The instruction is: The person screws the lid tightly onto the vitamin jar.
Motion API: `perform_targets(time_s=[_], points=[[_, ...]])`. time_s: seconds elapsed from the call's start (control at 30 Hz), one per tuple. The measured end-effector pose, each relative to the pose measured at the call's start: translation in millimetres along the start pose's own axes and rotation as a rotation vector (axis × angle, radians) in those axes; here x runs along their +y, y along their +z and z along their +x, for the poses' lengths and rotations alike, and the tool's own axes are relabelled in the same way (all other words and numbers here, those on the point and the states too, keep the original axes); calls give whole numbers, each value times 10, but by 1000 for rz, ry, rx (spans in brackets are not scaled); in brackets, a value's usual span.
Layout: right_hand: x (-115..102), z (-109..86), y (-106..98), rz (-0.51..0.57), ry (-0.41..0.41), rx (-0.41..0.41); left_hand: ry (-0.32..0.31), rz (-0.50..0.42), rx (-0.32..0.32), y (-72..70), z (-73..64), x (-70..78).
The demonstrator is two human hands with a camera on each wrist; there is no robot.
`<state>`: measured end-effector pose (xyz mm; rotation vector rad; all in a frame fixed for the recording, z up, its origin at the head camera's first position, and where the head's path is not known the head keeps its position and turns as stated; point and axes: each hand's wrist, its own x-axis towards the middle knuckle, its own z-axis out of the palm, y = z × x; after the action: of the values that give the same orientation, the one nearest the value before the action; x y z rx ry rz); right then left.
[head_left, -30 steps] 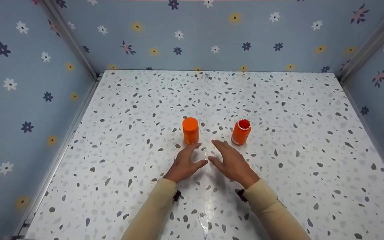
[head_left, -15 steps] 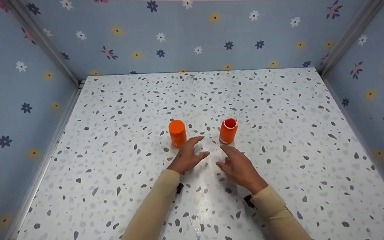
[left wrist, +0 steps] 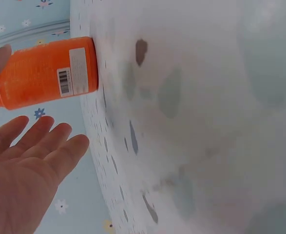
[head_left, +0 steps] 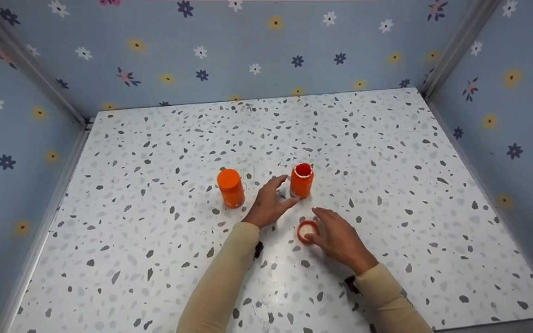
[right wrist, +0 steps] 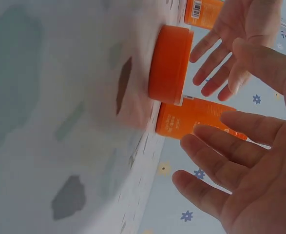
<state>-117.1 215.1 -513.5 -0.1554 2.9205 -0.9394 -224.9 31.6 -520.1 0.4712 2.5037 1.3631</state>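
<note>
My left hand (head_left: 269,203) reaches toward an uncapped orange bottle (head_left: 301,187), fingers and thumb spread to either side of it. In the left wrist view a gap shows between the fingers and this upright bottle (left wrist: 45,73). My right hand (head_left: 340,236) is beside a loose orange screw cap (head_left: 306,230) lying on the table, its open side up. In the right wrist view the fingers are extended and apart around the cap (right wrist: 169,66), holding nothing. Left of my left hand stands a second orange bottle (head_left: 231,189) with its cap on.
The speckled white tabletop (head_left: 155,152) bears the bottles and cap. Blue flowered panels (head_left: 229,41) rise at the back, left and right, with metal posts (head_left: 454,46) at the corners.
My left hand has moved from near the capped bottle over to the uncapped one. My right hand has shifted right, and the cap it was covering now shows. The head view has turned right.
</note>
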Motion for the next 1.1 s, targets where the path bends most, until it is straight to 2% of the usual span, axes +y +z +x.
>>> perform_targets(time_s=[0.2, 0.43, 0.63, 0.8, 1.1], points=[[2, -12, 71, -33, -24, -10, -10, -61, 19, 52, 98, 26], [-47, 4, 116, -123, -73, -11, -19, -106, 47, 68, 168, 69], [-102, 24, 112, -198, -154, -18, -53, -103, 64, 84, 224, 136], [-125, 33, 117, -244, -178, -32, -67, -99, 67, 115, 251, 170], [-96, 23, 107, -344, -166, -16, -16, -139, 50, 147, 235, 196]])
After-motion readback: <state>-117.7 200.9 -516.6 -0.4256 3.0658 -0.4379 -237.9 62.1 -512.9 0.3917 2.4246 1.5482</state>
